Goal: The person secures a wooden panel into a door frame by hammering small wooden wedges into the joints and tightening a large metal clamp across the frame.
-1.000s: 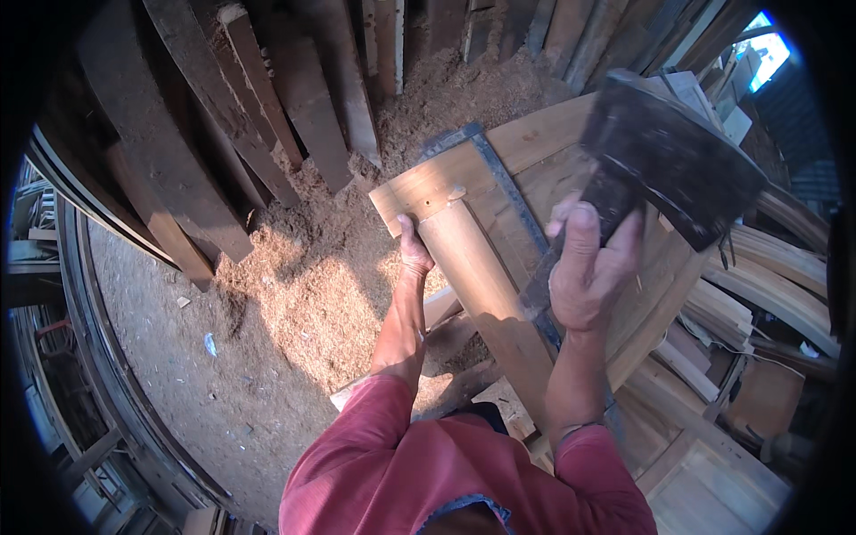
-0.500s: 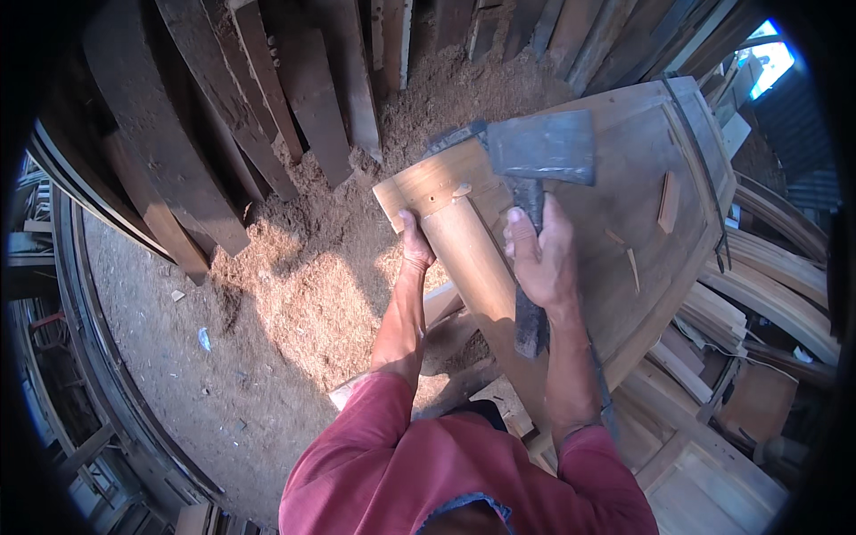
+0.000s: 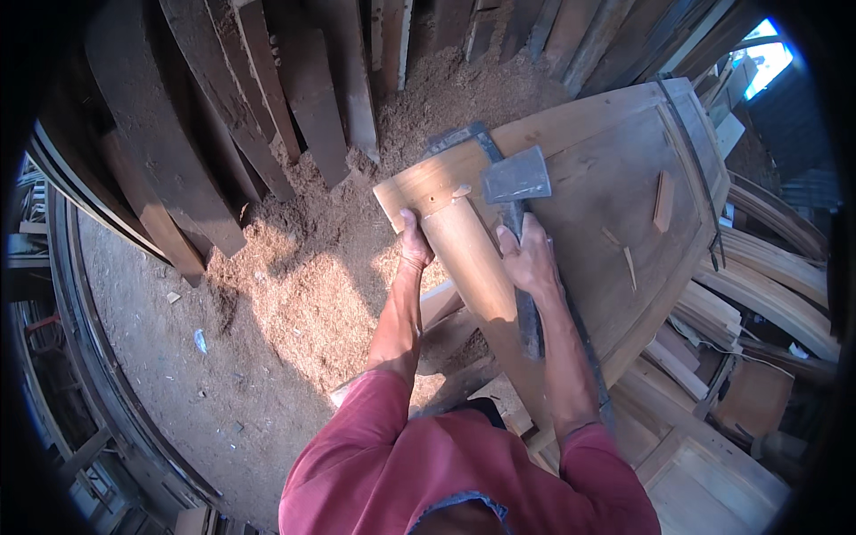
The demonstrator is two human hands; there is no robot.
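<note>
My right hand is closed around the handle of a hatchet, whose dark metal head lies over the wooden panel. My left hand wraps the left edge of a light wooden frame board, thumb on top and fingers hidden beneath. This board meets a crosspiece near the far end, with a small hole and a pale chip at the joint. A dark metal clamp grips the crosspiece and runs under the hatchet head. To the right spreads the large wooden panel.
A wood offcut and a thin sliver lie on the panel. A second metal clamp crosses its right end. Dark planks lean at the far left, sawdust covers the ground, and timber is stacked right.
The hatchet and my right hand have shifted slightly left, and the head has moved down toward the board and tilted. My left hand keeps its hold.
</note>
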